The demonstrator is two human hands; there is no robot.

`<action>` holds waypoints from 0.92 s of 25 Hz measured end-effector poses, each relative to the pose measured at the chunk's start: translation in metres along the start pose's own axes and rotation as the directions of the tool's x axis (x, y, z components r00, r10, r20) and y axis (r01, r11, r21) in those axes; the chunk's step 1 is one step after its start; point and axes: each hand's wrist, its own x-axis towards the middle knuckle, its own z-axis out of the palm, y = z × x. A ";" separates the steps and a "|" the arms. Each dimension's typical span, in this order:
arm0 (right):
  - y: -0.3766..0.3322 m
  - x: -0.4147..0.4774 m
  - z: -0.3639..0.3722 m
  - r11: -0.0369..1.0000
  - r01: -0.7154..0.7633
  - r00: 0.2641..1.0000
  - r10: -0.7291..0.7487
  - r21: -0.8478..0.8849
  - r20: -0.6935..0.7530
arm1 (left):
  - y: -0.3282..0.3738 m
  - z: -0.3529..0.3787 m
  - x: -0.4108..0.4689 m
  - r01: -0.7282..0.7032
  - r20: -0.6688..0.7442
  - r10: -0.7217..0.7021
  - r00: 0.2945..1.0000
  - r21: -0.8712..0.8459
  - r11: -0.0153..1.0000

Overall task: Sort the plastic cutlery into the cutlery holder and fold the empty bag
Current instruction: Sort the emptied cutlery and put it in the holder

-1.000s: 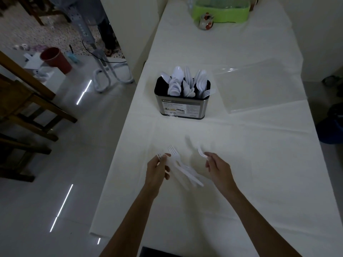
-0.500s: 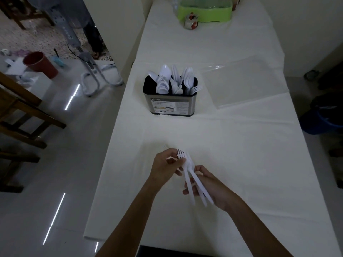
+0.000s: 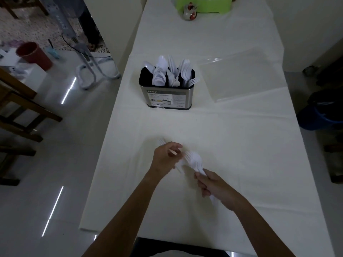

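Clasps in the right hand [image 3: 215,188] a bundle of thin white plastic forks [image 3: 194,161] by the handles, tines fanned toward the left hand [image 3: 165,156]; pinches there, fingers curled, one blurred fork [image 3: 161,141]. Beyond, upright on the creased white tablecloth [image 3: 241,145]: oval brushed-metal cutlery holder [image 3: 167,97], black-rimmed, paper-labelled, packed with white cutlery [image 3: 170,73]; just right of it, flat glossy clear bag [image 3: 241,78].

The place looks like a home's dining area. A long table [image 3: 241,145] under a white cloth runs toward 12 o'clock, carrying a cutlery holder [image 3: 167,95] full of plastic cutlery [image 3: 170,71] and a green plastic tray [image 3: 204,4]. A wooden chair [image 3: 18,83] stands at 9 o'clock on glossy floor tiles [image 3: 55,164], a red bucket [image 3: 34,56] at 10 o'clock, and a blue tub [image 3: 319,117] at 3 o'clock.
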 end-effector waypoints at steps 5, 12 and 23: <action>-0.005 0.020 -0.022 0.920 0.033 0.948 -0.153 -0.390 -0.280 | -0.020 -0.031 0.033 0.232 -0.301 -0.184 0.936 0.129 0.964; -0.019 0.051 -0.002 0.615 0.046 0.946 -0.280 -0.787 -0.163 | -0.027 -0.024 0.054 0.316 -0.247 -0.250 0.936 0.283 0.906; -0.011 0.036 -0.024 0.854 0.045 0.978 -0.143 -0.518 -0.152 | -0.024 -0.041 0.016 0.171 -0.103 -0.194 0.976 -0.192 0.966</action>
